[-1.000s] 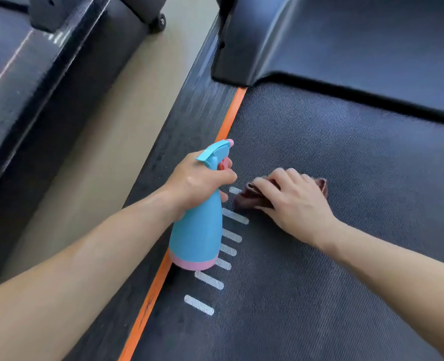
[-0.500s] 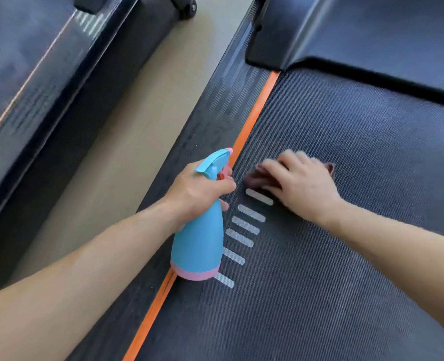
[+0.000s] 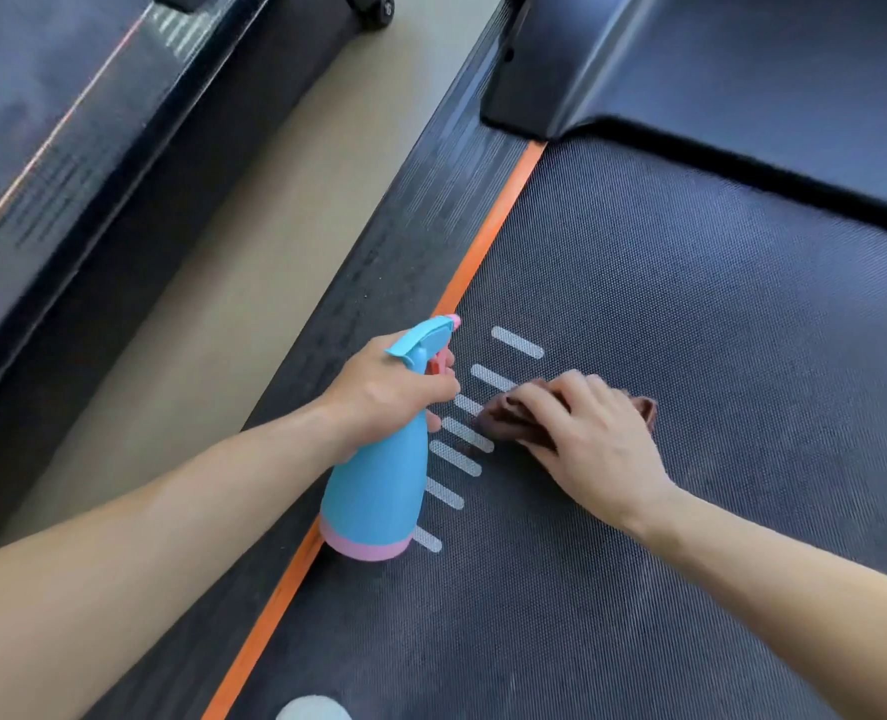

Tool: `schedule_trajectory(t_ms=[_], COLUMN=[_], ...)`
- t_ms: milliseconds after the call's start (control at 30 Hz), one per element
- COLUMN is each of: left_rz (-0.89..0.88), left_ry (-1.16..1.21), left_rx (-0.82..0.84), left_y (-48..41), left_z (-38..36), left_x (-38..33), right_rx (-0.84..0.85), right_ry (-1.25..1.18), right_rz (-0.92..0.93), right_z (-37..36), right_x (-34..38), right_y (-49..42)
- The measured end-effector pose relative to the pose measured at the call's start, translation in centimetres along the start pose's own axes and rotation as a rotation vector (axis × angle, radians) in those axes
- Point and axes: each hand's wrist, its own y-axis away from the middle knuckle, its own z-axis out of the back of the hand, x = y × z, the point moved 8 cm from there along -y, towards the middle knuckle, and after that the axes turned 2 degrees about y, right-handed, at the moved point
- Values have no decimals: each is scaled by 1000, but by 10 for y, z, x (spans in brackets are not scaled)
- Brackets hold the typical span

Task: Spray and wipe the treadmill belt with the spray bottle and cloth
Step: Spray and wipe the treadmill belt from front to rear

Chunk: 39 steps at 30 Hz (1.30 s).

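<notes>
Left grip [image 3: 389, 392] is clenched round the neck of the spray bottle [image 3: 376, 491], with one finger on the pink trigger. The bottle is blue with a pink base band. It is tilted, nozzle pointing up the belt, and its base sits over the orange stripe [image 3: 488, 241] at the belt's left edge.

Right grip [image 3: 597, 439] is released, not clenched. Its palm and loosely bent fingers lie on top of the cloth [image 3: 503, 415] and press it down on the treadmill belt [image 3: 690, 330]. The cloth is dark brown and bunched, mostly hidden under the hand, with one corner poking out on the far side. It is just right of the bottle and covers part of the row of white dashes [image 3: 516, 343] printed on the belt.

The black motor cover [image 3: 742, 70] is at the head of the belt. The ribbed side rail [image 3: 379, 283] runs left of the stripe, then a strip of beige floor [image 3: 254, 252], then a second treadmill [image 3: 67, 148] at far left. A pale round thing [image 3: 311, 711] is cut off at the bottom edge, possibly a shoe toe.
</notes>
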Motion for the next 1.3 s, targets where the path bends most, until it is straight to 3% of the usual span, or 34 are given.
schedule_trajectory(t_ms=[133, 367, 467, 567, 667, 800, 900, 967, 1100, 1167, 1233, 1300], left_rz=[52, 80, 26, -29, -74, -68, -45, -38, -52, -55, -54, -44], left_ry=[-76, -145, -63, -13, 44, 124, 137, 166, 143, 132, 135, 129], left_rx=[39, 7, 4, -29, -50, -102, -119, -119, -107, -99, -92, -98], left_y=[5, 14, 15, 10, 1, -12, -20, -24, -29, -30, -31, -31], left_z=[-16, -24, -19, -5, 8, 27, 32, 33, 30, 30, 31, 34], left_x=[5, 18, 14, 9, 3, 4, 5, 3, -3, -3, -4, -5], right_rx=[-85, -188, -248, -181, -104, -26, 0, -46, -161, -150, -166, -111], right_ry=[-41, -77, -108, -92, -6, 11, 70, 101, 107, 90, 78, -1], right_rz=[-273, -371, -436, -497, -357, 61, 300, 224, -199, -303, -224, 11], right_z=[15, 36, 45, 33, 12, -10, -16, -11, 16, 17, 12, -3], right_x=[-42, -63, -82, -89, -47, 32, 41, 14, -66, -72, -41, 19], right_y=[13, -4, -50, -110, -125, -53, -32, -59, -133, -138, -116, -72])
